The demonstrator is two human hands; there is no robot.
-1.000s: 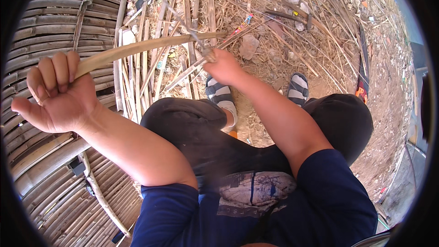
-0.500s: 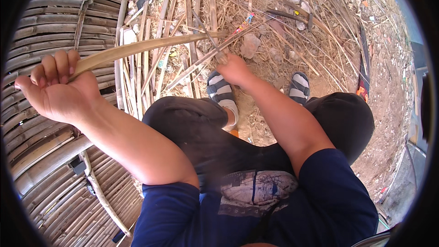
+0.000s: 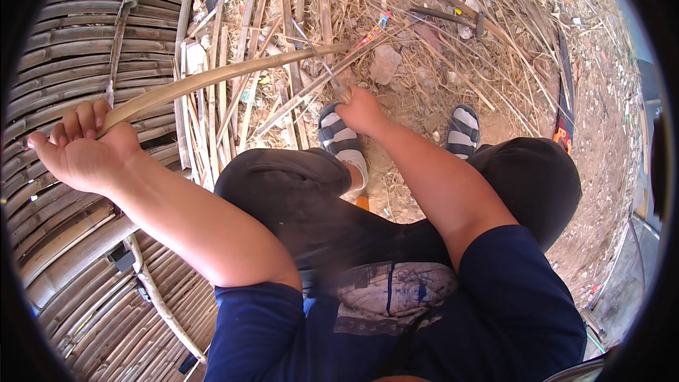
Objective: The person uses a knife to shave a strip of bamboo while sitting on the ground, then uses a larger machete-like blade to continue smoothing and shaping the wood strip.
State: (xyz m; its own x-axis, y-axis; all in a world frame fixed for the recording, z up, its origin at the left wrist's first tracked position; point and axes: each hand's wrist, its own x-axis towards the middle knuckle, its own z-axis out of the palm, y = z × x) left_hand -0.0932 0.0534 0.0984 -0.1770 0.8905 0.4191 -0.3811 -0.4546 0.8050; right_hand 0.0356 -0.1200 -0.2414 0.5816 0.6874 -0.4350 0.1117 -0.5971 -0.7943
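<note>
Left grip [image 3: 92, 154] clamped on the near end of a bamboo strip [image 3: 212, 79], which runs up-right from it. Right grip [image 3: 362, 110] wrapped round a knife [image 3: 327, 68] – blade crosses the strip just beyond. Strip looks split already, not cut through – remaining work unclear.

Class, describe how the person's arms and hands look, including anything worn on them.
Short, plain navy-blue sleeves cover the upper arms. The forearms are bare. The left hand and right hand are ungloved; no watch or bracelet shows.
</note>
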